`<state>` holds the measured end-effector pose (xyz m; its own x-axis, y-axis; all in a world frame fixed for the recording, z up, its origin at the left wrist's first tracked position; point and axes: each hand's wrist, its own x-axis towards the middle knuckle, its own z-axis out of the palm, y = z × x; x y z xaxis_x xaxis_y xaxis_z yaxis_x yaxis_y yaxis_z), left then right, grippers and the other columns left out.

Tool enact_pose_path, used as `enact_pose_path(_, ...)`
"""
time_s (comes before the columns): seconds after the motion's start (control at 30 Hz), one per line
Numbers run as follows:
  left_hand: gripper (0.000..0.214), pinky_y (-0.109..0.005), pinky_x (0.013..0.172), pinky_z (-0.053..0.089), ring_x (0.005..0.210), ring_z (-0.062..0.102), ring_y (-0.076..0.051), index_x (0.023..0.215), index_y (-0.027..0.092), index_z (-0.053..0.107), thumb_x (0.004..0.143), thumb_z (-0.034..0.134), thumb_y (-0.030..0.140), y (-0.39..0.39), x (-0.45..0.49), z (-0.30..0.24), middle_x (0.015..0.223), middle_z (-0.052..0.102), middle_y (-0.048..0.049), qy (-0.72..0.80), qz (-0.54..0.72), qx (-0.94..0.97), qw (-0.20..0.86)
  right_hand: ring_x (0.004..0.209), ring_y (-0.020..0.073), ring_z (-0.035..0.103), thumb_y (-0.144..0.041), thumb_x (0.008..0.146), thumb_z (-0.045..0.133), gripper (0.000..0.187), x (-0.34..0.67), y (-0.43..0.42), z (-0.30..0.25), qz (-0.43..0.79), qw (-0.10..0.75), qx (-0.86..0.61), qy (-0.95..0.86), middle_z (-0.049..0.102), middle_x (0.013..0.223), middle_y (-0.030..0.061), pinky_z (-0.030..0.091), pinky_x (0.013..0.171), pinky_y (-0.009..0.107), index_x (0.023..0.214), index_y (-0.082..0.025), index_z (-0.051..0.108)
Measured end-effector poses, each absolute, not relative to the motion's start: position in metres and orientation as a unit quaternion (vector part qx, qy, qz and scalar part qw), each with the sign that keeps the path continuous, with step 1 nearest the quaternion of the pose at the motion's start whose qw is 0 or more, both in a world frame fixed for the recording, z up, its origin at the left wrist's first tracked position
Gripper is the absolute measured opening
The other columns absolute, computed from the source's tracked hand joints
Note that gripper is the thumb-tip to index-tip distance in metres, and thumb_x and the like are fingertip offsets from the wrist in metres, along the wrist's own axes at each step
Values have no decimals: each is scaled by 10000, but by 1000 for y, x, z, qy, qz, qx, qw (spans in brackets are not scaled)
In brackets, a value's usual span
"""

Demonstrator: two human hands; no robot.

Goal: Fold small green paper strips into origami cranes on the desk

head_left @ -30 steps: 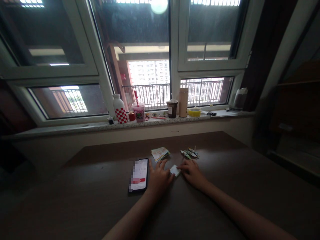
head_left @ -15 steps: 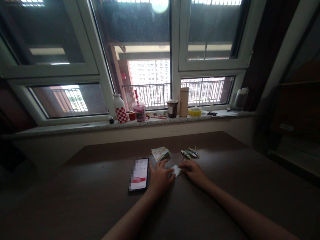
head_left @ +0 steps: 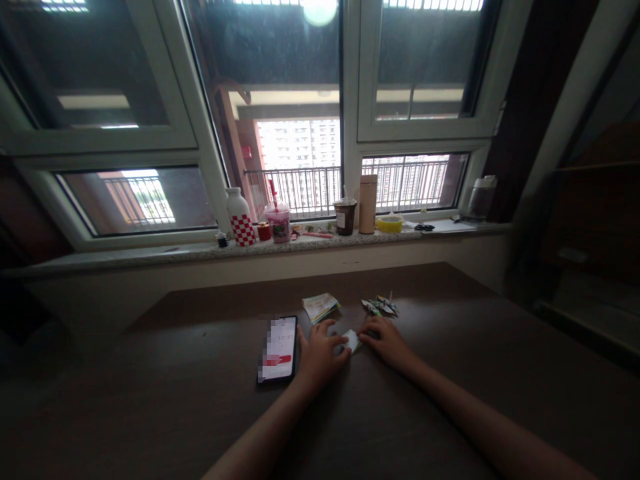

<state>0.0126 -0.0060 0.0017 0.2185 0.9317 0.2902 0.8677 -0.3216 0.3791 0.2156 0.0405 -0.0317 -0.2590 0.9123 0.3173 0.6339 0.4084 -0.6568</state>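
A small folded piece of white paper (head_left: 353, 341) lies on the dark brown table (head_left: 200, 400) between my hands. My left hand (head_left: 319, 357) rests palm down with its fingers spread, the fingertips pressing the paper's left part. My right hand (head_left: 384, 341) lies flat on the table and its fingertips press the paper's right edge. A smartphone (head_left: 278, 348) with a lit screen lies just left of my left hand.
A stack of printed paper sheets (head_left: 320, 307) and several folded paper figures (head_left: 380, 307) lie beyond my hands. The stone windowsill (head_left: 150, 253) carries a checked bottle (head_left: 240, 219), drink cups (head_left: 279, 221), a tall flask (head_left: 367, 204) and a tape roll (head_left: 389, 223).
Both hands have slid slightly away from me and closer together over the white paper, covering more of it. The phone and other things have not moved.
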Motion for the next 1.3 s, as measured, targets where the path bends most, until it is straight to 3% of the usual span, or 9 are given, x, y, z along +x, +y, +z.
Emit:
enact_pose_path(0.43,241,-751,1098,6,1323,430,-330,1009,361,740,788,683,437,-6,12,-1,1386,536,-31,584,224,774,96,1160,246,486,-348,852,622,163,201,41,-27,171,265,-583,-748,602,1129,52,343,1000,394,959,-261,709)
enact_pose_path(0.97,248,-718,1111,19,1384,352,-315,1030,345,722,796,663,403,-5,14,0,1415,506,-58,596,215,767,101,1144,247,471,-366,848,629,176,193,38,-24,146,248,-613,-736,565,1154,54,333,998,395,981,-271,697)
enact_pose_path(1.3,203,-716,1114,25,1409,313,-329,943,323,741,826,638,454,-3,20,-4,1444,487,-66,607,218,760,73,1160,250,473,-354,839,641,161,190,34,-20,145,252,-618,-731,562,1162,58,327,1006,401,962,-265,694)
